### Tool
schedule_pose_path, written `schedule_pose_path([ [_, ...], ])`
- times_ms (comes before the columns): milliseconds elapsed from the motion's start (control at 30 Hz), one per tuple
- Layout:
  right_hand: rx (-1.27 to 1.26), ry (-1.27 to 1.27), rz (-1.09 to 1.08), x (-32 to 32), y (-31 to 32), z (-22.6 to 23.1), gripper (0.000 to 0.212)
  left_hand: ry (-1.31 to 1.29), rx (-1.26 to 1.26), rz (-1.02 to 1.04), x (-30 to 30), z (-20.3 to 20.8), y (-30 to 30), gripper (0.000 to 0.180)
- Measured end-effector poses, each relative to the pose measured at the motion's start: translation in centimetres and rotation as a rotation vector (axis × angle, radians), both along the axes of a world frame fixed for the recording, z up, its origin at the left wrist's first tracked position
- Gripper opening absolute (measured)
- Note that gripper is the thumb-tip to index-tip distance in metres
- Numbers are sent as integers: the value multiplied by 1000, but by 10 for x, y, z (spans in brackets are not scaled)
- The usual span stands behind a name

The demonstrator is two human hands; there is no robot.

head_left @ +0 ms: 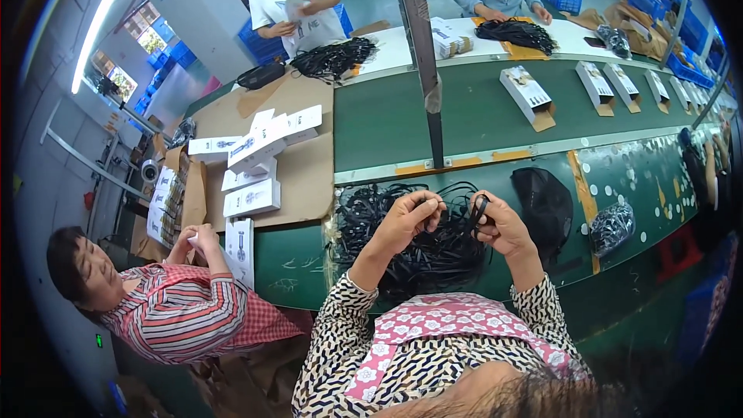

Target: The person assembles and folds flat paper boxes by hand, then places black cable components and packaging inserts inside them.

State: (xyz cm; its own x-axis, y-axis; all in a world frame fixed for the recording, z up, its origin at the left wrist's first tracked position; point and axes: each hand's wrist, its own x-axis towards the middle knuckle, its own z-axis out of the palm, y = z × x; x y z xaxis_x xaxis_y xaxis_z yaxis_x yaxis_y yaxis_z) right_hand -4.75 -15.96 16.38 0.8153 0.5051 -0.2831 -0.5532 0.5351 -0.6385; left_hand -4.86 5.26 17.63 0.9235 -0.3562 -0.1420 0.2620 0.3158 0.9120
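A tangled heap of thin black cables [414,259] lies on the green bench right in front of me. Over its right side, my right hand [505,226] is closed on a small looped black cable [478,210]. My left hand [409,224] is raised above the heap with thumb and forefinger pinched together. What sits in that pinch is too thin to make out, though a dark strand arcs between the two hands. Both hands are apart, at about the same height.
A black bag [542,209] lies right of the heap, then a clear plastic bag [613,228]. White boxes [259,143] are stacked on cardboard at left, beside a co-worker in stripes [186,310]. A metal post [424,70] rises ahead; boxes [528,97] line the green belt.
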Motion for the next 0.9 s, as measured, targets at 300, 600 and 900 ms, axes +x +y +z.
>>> schedule_pose_path([
  [300, -97, -32, -1, -4, 3, -3, 8, 62, -85, -109, -4, -5, -3, 21],
  [600, -152, -25, 4, -6, -11, -2, 6, 130, -44, -175, 1, -2, 6, 32],
  [900, -372, -158, 157, -15, -13, 3, 12, 155, 47, -268, 3, -4, -1, 29],
])
